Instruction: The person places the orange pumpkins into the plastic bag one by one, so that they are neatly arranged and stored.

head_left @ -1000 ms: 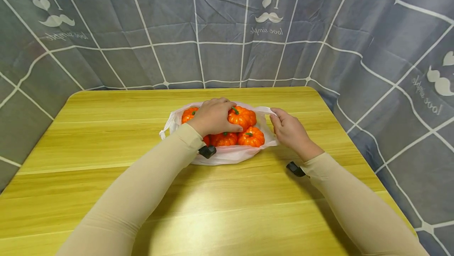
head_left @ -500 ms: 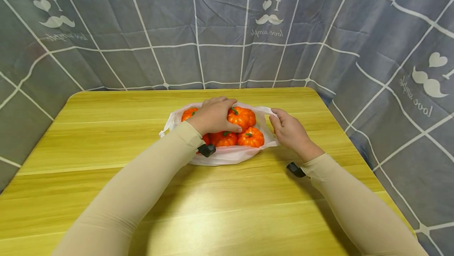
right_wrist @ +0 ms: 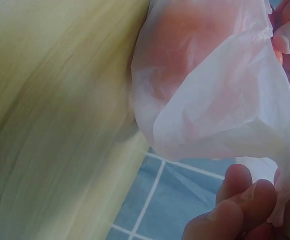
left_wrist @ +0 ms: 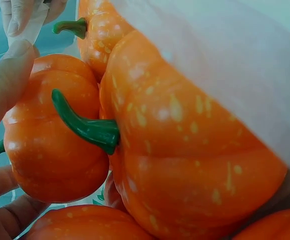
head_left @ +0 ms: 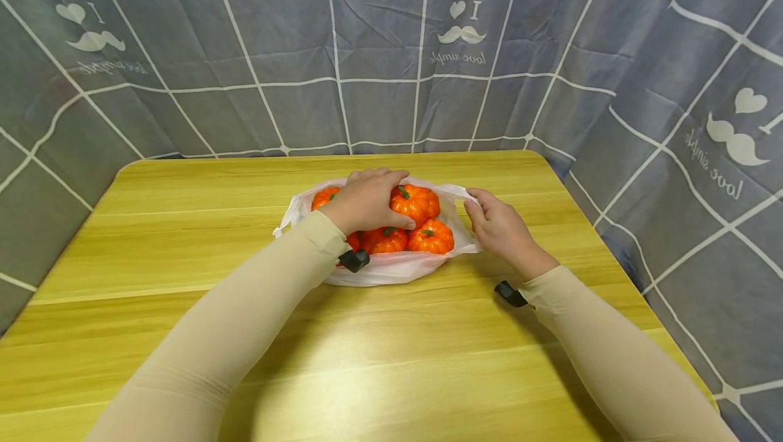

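A white plastic bag point(head_left: 391, 272) lies with its mouth spread, full of several orange toy pumpkins with green stems. My left hand point(head_left: 368, 202) reaches over the bag and grips the pumpkin point(head_left: 421, 204) on top, which the left wrist view shows between thumb point(left_wrist: 2, 85) and fingers. A larger-looking pumpkin point(left_wrist: 180, 145) sits right beside it. On the right, my right hand point(head_left: 501, 230) pinches the bag's edge and holds it out; the right wrist view has its fingertips point(right_wrist: 255, 197) against the thin plastic. My left hand partly covers the pumpkins under it.
The bag rests on a wood-grain table point(head_left: 391, 360), nearer its far edge. A grey checked curtain point(head_left: 385, 109) hangs behind the table and along its sides. Dark wrist devices, such as the black one point(head_left: 510, 294), stick out below both wrists.
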